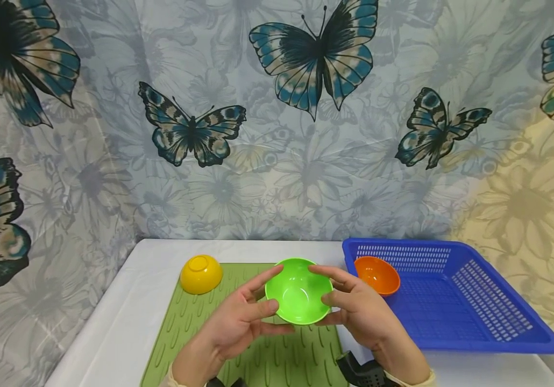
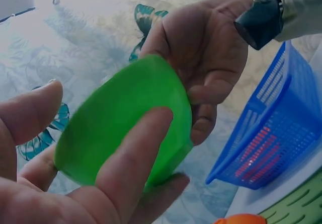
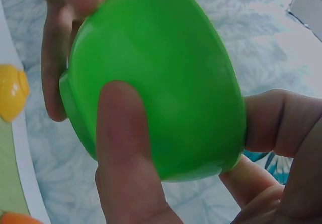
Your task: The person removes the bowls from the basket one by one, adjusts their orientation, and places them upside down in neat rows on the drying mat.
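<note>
- Over the green mat (image 1: pixel 175 344) on the white tabletop (image 1: pixel 112 312), the green bowl (image 1: pixel 301 293) is held up between both hands, left of the blue basket (image 1: pixel 437 295).
- The left hand (image 1: pixel 235 325) and right hand (image 1: pixel 366 314) both grasp it, fingers and thumbs spread about the rim and outer wall.
- An even, light pressure from the two sides should serve best; squeezing harder on one side could tip or twist it.
- The smooth wall probably slips easily, so fingers low on the outside give useful support.
- Turning it calls for both wrists moving together, one hand keeping its hold while the other shifts.
- The bowl is tilted, its mouth toward the head camera.
- It looks bright, plain and glossy, with pale reflections inside, a round rim and a raised foot ring showing in the wrist views.
</note>
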`<state>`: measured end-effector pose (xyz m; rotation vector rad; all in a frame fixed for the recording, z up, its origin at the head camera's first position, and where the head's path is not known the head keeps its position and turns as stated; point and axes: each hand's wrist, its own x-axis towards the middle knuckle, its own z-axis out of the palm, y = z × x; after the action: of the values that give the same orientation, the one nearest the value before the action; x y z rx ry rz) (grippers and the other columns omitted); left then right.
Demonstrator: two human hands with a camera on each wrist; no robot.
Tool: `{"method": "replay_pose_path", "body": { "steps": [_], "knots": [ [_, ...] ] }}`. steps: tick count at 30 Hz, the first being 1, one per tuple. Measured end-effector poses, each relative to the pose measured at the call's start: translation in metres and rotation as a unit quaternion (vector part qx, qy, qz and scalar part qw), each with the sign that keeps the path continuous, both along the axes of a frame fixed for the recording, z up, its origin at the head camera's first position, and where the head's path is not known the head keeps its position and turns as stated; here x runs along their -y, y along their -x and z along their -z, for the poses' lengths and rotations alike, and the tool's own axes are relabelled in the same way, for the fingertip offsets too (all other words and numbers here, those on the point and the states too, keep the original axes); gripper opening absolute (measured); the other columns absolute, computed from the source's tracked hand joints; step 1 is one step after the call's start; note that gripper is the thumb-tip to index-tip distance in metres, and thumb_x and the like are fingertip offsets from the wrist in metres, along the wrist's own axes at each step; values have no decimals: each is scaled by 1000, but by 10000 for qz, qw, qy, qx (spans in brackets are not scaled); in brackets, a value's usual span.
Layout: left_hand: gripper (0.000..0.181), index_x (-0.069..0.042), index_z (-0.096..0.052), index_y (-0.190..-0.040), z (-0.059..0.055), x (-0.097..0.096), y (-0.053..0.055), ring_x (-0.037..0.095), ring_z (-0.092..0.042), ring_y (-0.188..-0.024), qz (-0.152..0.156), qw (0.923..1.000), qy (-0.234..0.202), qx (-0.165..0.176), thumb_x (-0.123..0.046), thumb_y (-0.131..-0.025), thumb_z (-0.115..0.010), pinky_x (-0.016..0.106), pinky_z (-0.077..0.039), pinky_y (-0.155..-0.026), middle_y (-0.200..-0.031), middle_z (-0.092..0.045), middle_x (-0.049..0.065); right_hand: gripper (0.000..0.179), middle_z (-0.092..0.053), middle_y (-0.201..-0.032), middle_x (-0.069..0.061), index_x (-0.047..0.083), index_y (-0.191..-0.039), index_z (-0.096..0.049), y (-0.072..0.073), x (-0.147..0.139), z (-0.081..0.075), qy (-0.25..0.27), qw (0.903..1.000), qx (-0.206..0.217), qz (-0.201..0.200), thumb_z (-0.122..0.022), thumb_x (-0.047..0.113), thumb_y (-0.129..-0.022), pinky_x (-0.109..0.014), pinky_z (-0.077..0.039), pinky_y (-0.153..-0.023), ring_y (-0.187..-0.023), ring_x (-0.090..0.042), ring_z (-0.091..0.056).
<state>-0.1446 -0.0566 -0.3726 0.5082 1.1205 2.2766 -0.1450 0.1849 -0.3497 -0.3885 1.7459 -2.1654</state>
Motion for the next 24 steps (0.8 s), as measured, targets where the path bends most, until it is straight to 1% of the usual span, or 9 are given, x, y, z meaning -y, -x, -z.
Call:
{"method": "replay_pose_path", "body": {
  "steps": [4, 11, 15, 17, 18, 20, 22, 23, 24],
  "knots": [
    [63, -17, -30, -148, 0, 3, -2, 38, -54, -109, -102, 9998, 78, -117, 4, -92, -52, 55, -42, -87, -142, -21, 22, 51, -31, -137, -25, 5, -136, -47, -3, 3, 1, 123, 9999, -66, -77, -52, -5, -86, -58, -47, -76, -100, -39, -55],
    [66, -18, -27, -149, 2, 7, -3, 35, -58, -103, -261, 9983, 287, -427, 5, -91, -52, 54, -44, -85, -138, -29, 24, 49, -24, -143, -20, 3, -136, -45, -4, 5, 4, 244, 9996, -35, -121, -52, -3, -88, -55, -49, -76, -98, -40, -56],
    [67, -16, -28, -148, 3, 9, -1, 35, -58, -102, -362, 9978, 352, -439, 5, -91, -53, 54, -45, -83, -136, -31, 23, 49, -23, -144, -19, 3, -137, -43, -1, 6, 6, 252, 9995, -53, -162, -52, -4, -89, -55, -48, -77, -101, -40, -54],
    [66, -15, -28, -148, 3, 11, 0, 34, -58, -102, -456, 9966, 450, -520, 4, -91, -54, 53, -46, -83, -136, -32, 22, 50, -24, -143, -21, 4, -138, -43, -1, 6, 6, 136, 9997, -156, -159, -53, -2, -90, -55, -48, -79, -105, -39, -52],
    [67, -15, -28, -148, 3, 12, 1, 34, -58, -103, -538, 9953, 541, -590, 4, -90, -55, 53, -46, -83, -138, -32, 22, 51, -25, -143, -22, 5, -139, -42, -1, 6, 6, -18, 9997, -247, -67, -54, 0, -90, -54, -48, -80, -108, -39, -51],
    [67, -16, -32, -147, 2, 14, 2, 34, -58, -103, -791, 9899, 886, -775, 2, -89, -59, 52, -47, -83, -140, -32, 20, 52, -29, -143, -19, 11, -141, -43, -2, 5, 4, -428, 9974, -484, 326, -56, 6, -91, -50, -48, -83, -113, -35, -49],
    [66, -18, -37, -145, 2, 16, 4, 33, -56, -106, -1154, 9784, 1337, -1073, 0, -87, -63, 48, -49, -81, -143, -32, 18, 53, -33, -141, -19, 16, -143, -41, -3, 2, 1, -653, 9928, -721, 694, -58, 12, -92, -46, -48, -83, -115, -32, -50],
    [66, -19, -40, -144, 2, 17, 4, 33, -55, -108, -1340, 9705, 1583, -1231, -1, -86, -64, 46, -50, -81, -144, -32, 16, 53, -37, -139, -20, 18, -144, -39, -4, -1, -1, -572, 9927, -745, 761, -56, 13, -94, -46, -48, -84, -114, -33, -51],
    [65, -22, -43, -142, 2, 18, 5, 32, -54, -110, -1511, 9619, 1827, -1363, -1, -85, -66, 44, -50, -80, -146, -32, 13, 52, -37, -139, -22, 18, -145, -36, -4, -3, -2, -323, 9945, -722, 691, -53, 15, -96, -48, -47, -85, -114, -36, -51]
  ]
}}
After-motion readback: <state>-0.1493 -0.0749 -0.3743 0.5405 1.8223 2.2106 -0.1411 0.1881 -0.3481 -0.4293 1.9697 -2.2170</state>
